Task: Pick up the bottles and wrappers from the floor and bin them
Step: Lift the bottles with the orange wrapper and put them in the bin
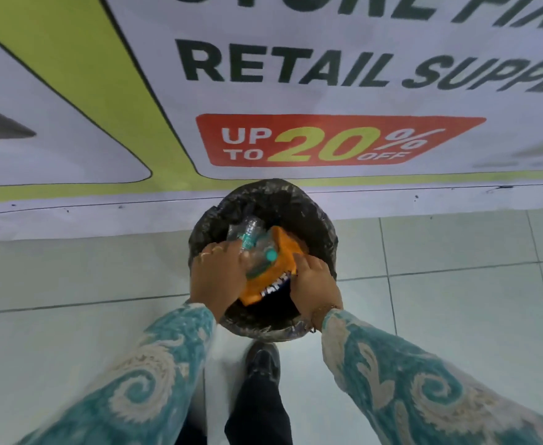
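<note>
A round bin point(320, 232) lined with a black bag stands on the floor against a banner. Over its mouth I hold a bundle: clear plastic bottles point(251, 234) with teal labels and caps, and an orange Fanta wrapper point(271, 281). My left hand point(218, 274) grips the bottles from the left. My right hand point(315, 287) holds the orange wrapper's right edge. The bundle sits just above or at the bin's opening; whether it touches the liner I cannot tell.
A large printed banner point(328, 91) hangs behind the bin, its lower edge lying on the floor. Pale floor tiles point(456, 284) spread left and right. My black shoe point(262, 364) stands just in front of the bin.
</note>
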Tool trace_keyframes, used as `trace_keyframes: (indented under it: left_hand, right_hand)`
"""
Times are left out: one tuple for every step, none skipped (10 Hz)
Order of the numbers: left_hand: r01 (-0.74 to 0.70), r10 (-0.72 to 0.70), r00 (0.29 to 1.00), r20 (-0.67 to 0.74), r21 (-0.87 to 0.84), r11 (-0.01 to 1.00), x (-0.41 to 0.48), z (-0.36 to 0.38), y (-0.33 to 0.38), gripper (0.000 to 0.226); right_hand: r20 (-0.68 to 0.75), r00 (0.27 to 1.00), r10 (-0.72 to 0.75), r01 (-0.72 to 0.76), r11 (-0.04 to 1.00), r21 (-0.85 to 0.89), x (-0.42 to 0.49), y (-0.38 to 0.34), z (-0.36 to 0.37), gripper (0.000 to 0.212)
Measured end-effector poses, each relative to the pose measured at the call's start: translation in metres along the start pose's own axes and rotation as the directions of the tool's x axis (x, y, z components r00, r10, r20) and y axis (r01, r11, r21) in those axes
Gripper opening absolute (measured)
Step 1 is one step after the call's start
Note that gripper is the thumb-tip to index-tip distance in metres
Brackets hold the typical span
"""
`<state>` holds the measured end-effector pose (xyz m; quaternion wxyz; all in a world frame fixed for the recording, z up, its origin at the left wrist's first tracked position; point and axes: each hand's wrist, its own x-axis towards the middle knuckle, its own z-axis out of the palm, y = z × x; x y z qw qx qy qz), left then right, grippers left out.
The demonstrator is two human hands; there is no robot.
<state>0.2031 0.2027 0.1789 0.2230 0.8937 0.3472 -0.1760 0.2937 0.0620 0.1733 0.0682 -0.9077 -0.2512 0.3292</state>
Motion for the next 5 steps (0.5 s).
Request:
trace_keyframes:
  left_hand:
    - [-0.124, 0.121, 0.992, 0.028, 0.216, 0.968, 0.005, -0.015, 0.004, 0.033]
    - [-0.265, 0.203, 0.963, 0.179, 0.477, 0.838, 0.003, -0.032, 0.02, 0.034]
    - [-0.298, 0.196, 0.952, 0.237, 0.552, 0.779, -0.015, -0.044, 0.029, 0.03]
    - [-0.295, 0.196, 0.953, 0.232, 0.559, 0.775, -0.023, -0.065, 0.031, 0.032]
    - [-0.249, 0.231, 0.967, 0.103, 0.554, 0.794, -0.063, -0.111, 0.026, 0.036]
  right_hand:
    - [0.042, 0.995, -0.094, 0.098, 0.992, -0.084, 0.005, 0.001, -0.004, 0.047]
    - [0.114, 0.983, -0.144, 0.164, 0.968, -0.19, 0.009, -0.01, -0.014, 0.047]
    - [0.151, 0.977, -0.152, 0.189, 0.943, -0.274, -0.002, -0.021, -0.028, 0.045]
    - [0.154, 0.978, -0.138, 0.181, 0.934, -0.309, -0.011, -0.029, -0.045, 0.045]
    - [0.07, 0.974, -0.214, 0.225, 0.908, -0.354, -0.05, -0.048, -0.087, 0.042]
